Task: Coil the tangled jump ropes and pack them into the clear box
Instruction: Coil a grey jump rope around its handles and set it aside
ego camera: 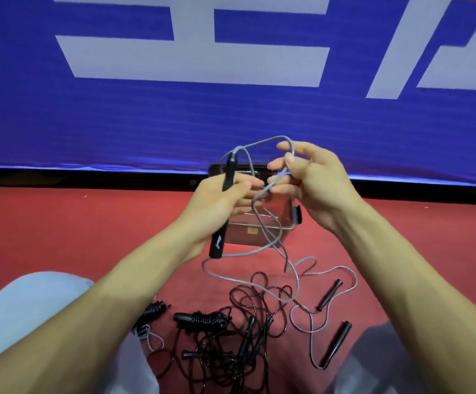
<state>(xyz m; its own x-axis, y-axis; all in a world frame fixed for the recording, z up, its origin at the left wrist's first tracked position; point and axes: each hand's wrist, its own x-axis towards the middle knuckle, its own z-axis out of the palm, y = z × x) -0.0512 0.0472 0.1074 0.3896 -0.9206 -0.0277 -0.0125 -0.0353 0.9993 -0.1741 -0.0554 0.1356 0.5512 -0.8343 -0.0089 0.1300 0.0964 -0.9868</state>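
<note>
Two hands were raised just in front of the clear box (241, 234), which sat on the red floor (89, 223). The left hand (211, 206) was wrapped tight round a black handle (217, 244) (white logo near its lower end). The right hand (316, 189) pinched the grey rope (262, 141) between thumb and forefinger, with the other fingers loosely spread. The rope trailed down past the box. A black rope tangle (248, 308) lay nearer the person than the box.

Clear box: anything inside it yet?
No coiled rope shows through the clear box; its visible lower part looks empty. The left hand gripping a handle, the right hand and grey rope cover the upper part.
</note>
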